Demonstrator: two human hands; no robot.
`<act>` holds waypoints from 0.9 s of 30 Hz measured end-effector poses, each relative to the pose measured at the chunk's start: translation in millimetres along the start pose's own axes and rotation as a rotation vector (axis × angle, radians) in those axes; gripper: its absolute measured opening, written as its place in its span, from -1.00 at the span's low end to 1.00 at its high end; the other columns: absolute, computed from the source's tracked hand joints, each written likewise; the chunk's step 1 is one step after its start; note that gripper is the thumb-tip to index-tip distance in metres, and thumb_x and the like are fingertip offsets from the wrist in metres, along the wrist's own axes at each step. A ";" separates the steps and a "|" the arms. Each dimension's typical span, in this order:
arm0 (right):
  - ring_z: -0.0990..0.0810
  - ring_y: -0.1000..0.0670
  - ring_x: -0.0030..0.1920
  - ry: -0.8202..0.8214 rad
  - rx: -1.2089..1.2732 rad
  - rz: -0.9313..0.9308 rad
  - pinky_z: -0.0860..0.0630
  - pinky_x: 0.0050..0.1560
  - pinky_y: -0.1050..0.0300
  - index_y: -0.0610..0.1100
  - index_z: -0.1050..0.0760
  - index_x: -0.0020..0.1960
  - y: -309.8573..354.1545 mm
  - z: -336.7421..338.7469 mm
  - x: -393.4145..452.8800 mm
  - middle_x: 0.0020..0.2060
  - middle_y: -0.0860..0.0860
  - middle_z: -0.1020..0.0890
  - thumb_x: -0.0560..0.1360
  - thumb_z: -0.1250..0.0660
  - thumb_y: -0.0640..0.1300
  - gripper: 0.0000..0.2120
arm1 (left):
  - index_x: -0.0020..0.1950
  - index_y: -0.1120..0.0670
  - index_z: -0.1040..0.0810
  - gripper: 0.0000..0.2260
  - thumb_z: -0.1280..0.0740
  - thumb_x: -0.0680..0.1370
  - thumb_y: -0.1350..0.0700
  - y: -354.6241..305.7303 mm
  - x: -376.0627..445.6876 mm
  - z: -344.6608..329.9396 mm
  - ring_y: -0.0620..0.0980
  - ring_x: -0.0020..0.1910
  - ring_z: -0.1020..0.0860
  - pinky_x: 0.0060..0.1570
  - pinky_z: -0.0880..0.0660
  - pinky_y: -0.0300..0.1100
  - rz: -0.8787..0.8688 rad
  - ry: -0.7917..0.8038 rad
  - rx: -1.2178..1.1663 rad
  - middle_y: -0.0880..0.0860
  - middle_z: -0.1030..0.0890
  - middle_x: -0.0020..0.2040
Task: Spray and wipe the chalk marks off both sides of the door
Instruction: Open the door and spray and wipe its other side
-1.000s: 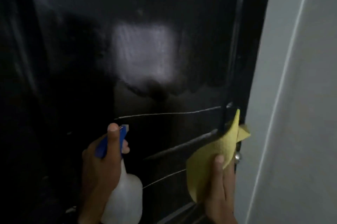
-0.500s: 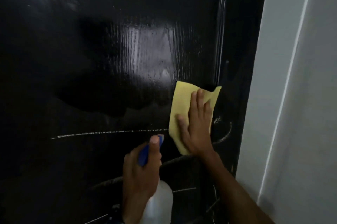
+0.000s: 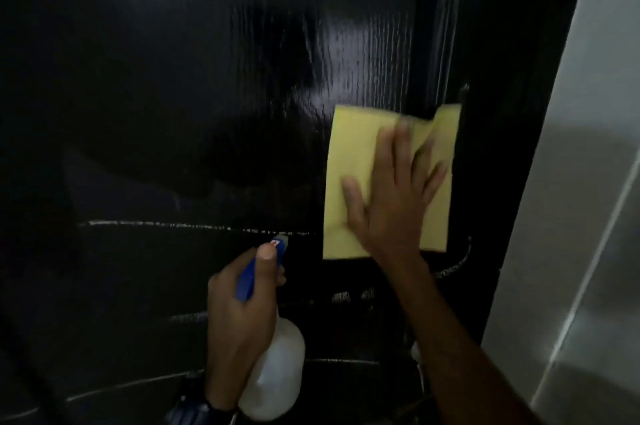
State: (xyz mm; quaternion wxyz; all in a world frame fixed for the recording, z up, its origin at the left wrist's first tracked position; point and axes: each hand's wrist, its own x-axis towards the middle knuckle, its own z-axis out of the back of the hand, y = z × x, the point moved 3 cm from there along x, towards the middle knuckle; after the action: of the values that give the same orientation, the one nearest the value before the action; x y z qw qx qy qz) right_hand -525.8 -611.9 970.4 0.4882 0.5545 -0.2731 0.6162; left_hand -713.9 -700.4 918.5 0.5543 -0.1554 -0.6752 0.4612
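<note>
Yellow cloth (image 3: 353,161) flat on black door (image 3: 173,78), pressed by right hand (image 3: 394,196) with fingers straight and spread. Left hand (image 3: 239,313) below, fingers curled around white spray bottle (image 3: 277,376), thumb along blue trigger head. White chalk line (image 3: 156,224) just left of cloth.

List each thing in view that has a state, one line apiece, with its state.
Door: glossy black, chalk marks remaining.
Chalk line: unwiped, running left from the cloth.
Yellow cloth: flat against the door.
Right hand: fingers spread, pressing the cloth.
Spray bottle: upright, nozzle toward the door.
Left hand: gripping the bottle's neck, thumb on top.
</note>
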 end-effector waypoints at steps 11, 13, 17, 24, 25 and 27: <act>-0.08 -0.41 0.54 0.238 -0.026 0.094 0.09 0.52 -0.41 -0.10 0.01 0.62 -24.2 -29.7 -149.5 0.64 0.00 0.11 0.64 -0.02 0.24 -0.32 | -0.33 0.16 -0.56 -0.32 -0.06 0.57 -0.40 4.9 3.2 2.2 -0.04 -0.35 -0.60 -0.24 -0.53 -0.06 -0.061 -0.133 0.094 0.04 -0.59 -0.41; 0.07 -0.37 0.57 0.232 -0.010 0.099 0.11 0.49 -0.46 -0.10 -0.02 0.61 -22.0 -24.9 -133.1 0.64 -0.01 0.09 0.60 -0.08 0.25 -0.29 | -0.29 0.17 -0.61 -0.30 -0.05 0.57 -0.40 1.0 6.0 2.6 -0.05 -0.33 -0.61 -0.21 -0.54 -0.08 -0.067 -0.145 0.104 0.03 -0.61 -0.40; -0.01 -0.40 0.57 0.080 -0.006 0.096 0.07 0.49 -0.47 -0.10 -0.11 0.62 -1.0 -11.4 -42.4 0.61 -0.12 -0.14 0.60 -0.15 0.23 -0.29 | -0.18 0.27 -0.64 -0.18 -0.02 0.55 -0.46 -10.8 17.6 6.4 0.04 -0.34 -0.60 -0.18 -0.54 -0.02 -0.087 -0.135 0.095 0.10 -0.57 -0.41; -0.06 -0.44 0.54 0.091 -0.060 0.086 -0.01 0.49 -0.46 -0.13 -0.06 0.62 -9.1 -23.7 -80.3 0.59 -0.15 -0.15 0.65 -0.08 0.19 -0.33 | -0.31 0.26 -0.53 -0.19 -0.02 0.53 -0.48 -1.8 11.4 16.8 0.06 -0.37 -0.58 -0.25 -0.50 -0.15 -0.053 -0.174 0.133 0.14 -0.57 -0.41; -0.04 -0.45 0.54 0.159 -0.059 0.098 -0.01 0.48 -0.48 -0.13 -0.02 0.63 -12.3 -26.5 -102.8 0.60 -0.14 -0.11 0.65 -0.05 0.20 -0.33 | -0.32 0.25 -0.54 -0.23 -0.03 0.56 -0.44 0.7 8.8 18.3 0.06 -0.37 -0.58 -0.24 -0.51 -0.11 -0.037 -0.172 0.146 0.13 -0.57 -0.41; 0.01 -0.45 0.54 0.295 -0.077 0.118 -0.01 0.46 -0.51 -0.10 0.05 0.64 -16.0 -29.1 -144.7 0.62 -0.11 -0.02 0.65 -0.01 0.22 -0.32 | -0.30 0.25 -0.55 -0.27 -0.04 0.57 -0.38 2.3 2.9 21.6 0.06 -0.37 -0.58 -0.22 -0.54 -0.01 -0.021 -0.170 0.161 0.13 -0.57 -0.41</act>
State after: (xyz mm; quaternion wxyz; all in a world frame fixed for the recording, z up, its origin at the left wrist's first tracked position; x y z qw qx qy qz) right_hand -536.7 -623.6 822.8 0.5070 0.4218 -0.2538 0.7076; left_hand -734.9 -706.9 919.3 0.5106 -0.0639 -0.6820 0.5196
